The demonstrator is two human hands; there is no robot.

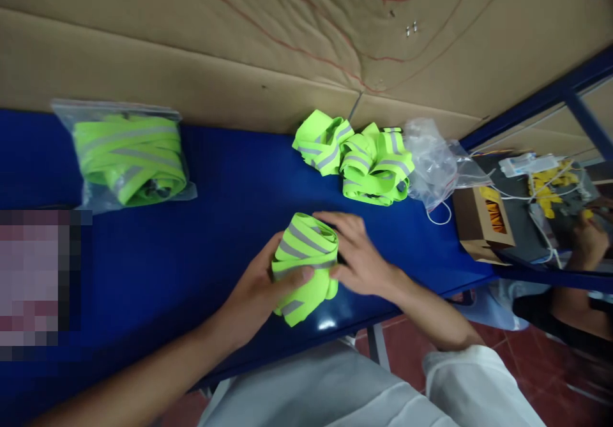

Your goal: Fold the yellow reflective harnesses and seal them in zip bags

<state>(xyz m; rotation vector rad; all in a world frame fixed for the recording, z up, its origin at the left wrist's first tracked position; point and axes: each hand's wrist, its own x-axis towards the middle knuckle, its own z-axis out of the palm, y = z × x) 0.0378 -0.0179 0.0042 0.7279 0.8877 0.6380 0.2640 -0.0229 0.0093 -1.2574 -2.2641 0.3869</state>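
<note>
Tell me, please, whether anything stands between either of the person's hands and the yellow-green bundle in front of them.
Nothing visible does: the left hand and the right hand both touch the bundle directly. The clear plastic lies apart, farther back on the right.

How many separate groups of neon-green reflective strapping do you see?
3: a bundle in the left hand, right hand against it; a batch in the clear bag at left; a heap beside the crumpled plastic. Some pieces may be hidden inside each.
</note>
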